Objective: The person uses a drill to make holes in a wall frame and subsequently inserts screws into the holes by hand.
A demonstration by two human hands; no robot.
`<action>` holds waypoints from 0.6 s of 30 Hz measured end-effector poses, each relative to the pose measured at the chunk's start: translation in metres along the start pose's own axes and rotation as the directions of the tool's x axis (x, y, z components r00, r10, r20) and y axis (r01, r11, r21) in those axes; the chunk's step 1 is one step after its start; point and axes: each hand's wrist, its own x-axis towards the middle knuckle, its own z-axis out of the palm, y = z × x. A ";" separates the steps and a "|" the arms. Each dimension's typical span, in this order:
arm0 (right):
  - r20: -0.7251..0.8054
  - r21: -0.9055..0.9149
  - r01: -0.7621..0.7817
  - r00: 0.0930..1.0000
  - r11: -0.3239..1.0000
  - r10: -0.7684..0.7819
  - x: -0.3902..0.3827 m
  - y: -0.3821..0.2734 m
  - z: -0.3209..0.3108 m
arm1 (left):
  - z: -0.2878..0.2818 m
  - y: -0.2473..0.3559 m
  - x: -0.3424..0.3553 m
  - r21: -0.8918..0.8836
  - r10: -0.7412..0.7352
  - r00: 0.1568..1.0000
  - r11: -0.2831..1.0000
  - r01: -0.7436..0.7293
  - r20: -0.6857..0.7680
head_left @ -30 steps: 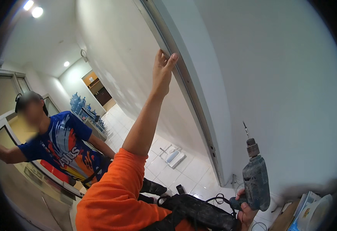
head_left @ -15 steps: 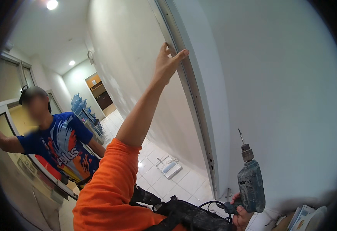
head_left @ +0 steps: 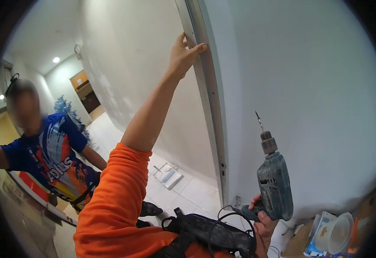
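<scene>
My left hand (head_left: 185, 56) reaches up on a bare forearm below an orange sleeve. Its thumb lies across the narrow metal door frame (head_left: 213, 103), with the fingers around the other edge. Slots and small screw holes mark the frame. At lower right, my right hand (head_left: 265, 223) grips a dusty dark green power drill (head_left: 276, 187) by its handle. The drill's bit (head_left: 259, 120) points up and stands apart from the wall and the frame. A black cord (head_left: 216, 223) loops down from the handle.
A person in a blue patterned shirt (head_left: 59, 159) stands at left by a sliding door. On the tiled floor lies a tray with a paint roller (head_left: 168, 176). A black bag (head_left: 209, 234) hangs at my body. Lower right: a clear plastic tub (head_left: 334, 232) and cardboard (head_left: 299, 241).
My view has shifted. The drill stands higher in the picture, its bit tilted a little more to the left. My left hand keeps its hold on the frame. The person appears farther left.
</scene>
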 end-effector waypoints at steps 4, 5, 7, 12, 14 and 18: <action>0.019 -0.157 0.207 0.978 0.966 -0.207 -0.016 -0.025 0.045 | -0.011 0.029 -0.009 0.067 0.069 0.993 0.996 -0.063 -0.091; 0.042 -0.154 0.239 0.971 0.959 -0.235 -0.022 -0.029 0.058 | -0.017 0.028 -0.017 0.104 0.172 0.971 0.982 -0.156 -0.166; 0.013 -0.323 0.258 0.963 0.911 -0.269 -0.040 -0.040 0.098 | -0.028 0.023 -0.039 0.083 0.314 0.906 0.949 -0.303 -0.282; -0.064 -0.546 0.323 0.904 0.773 -0.423 -0.095 -0.054 0.187 | -0.030 0.049 -0.193 -0.732 0.052 0.959 0.658 0.178 0.279; -0.052 -0.554 0.359 0.886 0.751 -0.462 -0.110 -0.051 0.224 | -0.049 0.091 -0.245 -0.802 0.152 0.848 0.442 0.401 0.508; -0.045 -0.594 0.403 0.847 0.696 -0.529 -0.129 -0.051 0.293 | -0.085 0.140 -0.266 -0.813 0.349 0.735 0.221 0.538 0.582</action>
